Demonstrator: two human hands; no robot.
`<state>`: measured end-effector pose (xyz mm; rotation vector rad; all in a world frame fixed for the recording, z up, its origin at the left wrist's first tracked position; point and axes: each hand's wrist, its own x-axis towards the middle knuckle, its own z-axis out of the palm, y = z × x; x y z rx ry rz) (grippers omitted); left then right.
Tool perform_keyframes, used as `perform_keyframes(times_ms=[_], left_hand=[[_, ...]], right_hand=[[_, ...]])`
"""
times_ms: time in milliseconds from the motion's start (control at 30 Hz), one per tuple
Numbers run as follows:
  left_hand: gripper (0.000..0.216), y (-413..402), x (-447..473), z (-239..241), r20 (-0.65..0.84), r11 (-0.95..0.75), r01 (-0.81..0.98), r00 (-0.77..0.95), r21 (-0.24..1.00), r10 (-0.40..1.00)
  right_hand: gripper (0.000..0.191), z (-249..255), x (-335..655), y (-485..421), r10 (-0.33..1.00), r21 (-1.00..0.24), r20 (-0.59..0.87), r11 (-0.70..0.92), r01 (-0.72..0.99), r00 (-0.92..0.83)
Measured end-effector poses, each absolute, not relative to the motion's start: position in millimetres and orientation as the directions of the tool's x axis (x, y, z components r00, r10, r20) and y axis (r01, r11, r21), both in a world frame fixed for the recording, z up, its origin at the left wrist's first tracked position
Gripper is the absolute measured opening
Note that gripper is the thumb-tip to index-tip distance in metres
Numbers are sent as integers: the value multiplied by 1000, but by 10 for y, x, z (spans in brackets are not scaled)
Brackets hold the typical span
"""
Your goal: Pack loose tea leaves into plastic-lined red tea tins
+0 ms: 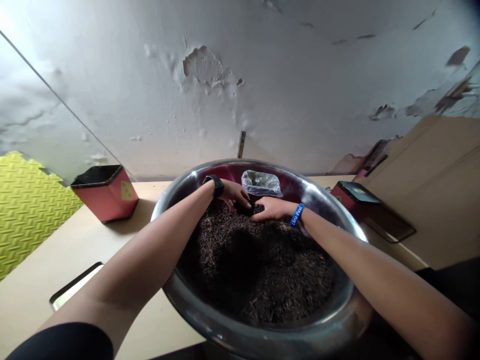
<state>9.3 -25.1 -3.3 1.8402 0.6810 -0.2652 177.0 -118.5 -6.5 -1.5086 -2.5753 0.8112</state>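
A big steel bowl (176, 187) in front of me holds a heap of dark loose tea leaves (270, 270). My left hand (234, 193), with a black watch on the wrist, and my right hand (272, 209), with a blue wristband, meet at the far side of the heap. Both are cupped together, fingers curled around a clump of the dark leaves. Just behind the hands a small clear plastic bag (260, 182) with some leaves in it stands open inside the bowl.
The bowl rests on a pale wooden table (45, 280). A red tin (107, 192) stands at the back left, another red tin (354, 195) at the right. A metal tray edge (75, 287) shows front left. Cardboard (438, 180) leans at right; a peeling wall is behind.
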Motion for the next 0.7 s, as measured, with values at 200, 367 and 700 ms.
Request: perform_keyframes(times_ms=[200,367,700], left_hand=[[52,-184,26,6,-449,-288,551,822,783,351],[51,-151,-17,24,-436,-298,552,818,779,375],[54,-107,-75,24,-419,-373,632,751,679,510]], right_hand=[[49,-4,1800,-1170,858,-496,-177,345,797,-482],[47,23,1813,-1182,855,-502,-144,370,782,-498],[48,30,1812,-1177,868,-523,-126,353,776,-480]])
